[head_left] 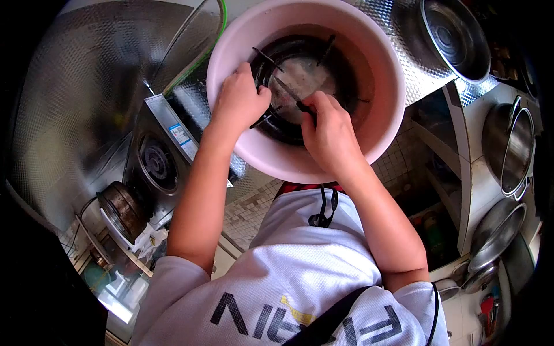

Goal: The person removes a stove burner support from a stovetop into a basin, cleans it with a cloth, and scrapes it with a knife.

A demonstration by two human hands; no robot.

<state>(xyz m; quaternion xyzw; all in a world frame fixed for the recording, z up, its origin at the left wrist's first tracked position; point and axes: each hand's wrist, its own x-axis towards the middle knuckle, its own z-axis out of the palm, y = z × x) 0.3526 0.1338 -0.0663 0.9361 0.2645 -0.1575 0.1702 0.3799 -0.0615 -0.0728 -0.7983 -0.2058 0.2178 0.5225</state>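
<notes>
In the head view, a black round stove grate [345,72] with prongs sits inside a pink plastic basin [393,86]. Murky liquid seems to lie at the bottom of the basin. My left hand [241,99] is closed at the grate's left side, its fingers wrapped over the ring near one prong. A small knife [288,90] with a black handle is gripped in my right hand [332,131]. Its blade points up and left, across the ring's opening toward the left part of the ring. Whether the tip touches the metal I cannot tell.
To the left stands a gas stove [158,161] with a foil-like splash guard [63,86] behind it. A dark pot [122,209] is near the stove's front. A metal pan [456,37] lies at the upper right. Steel pots [508,150] and lids stand along the right side.
</notes>
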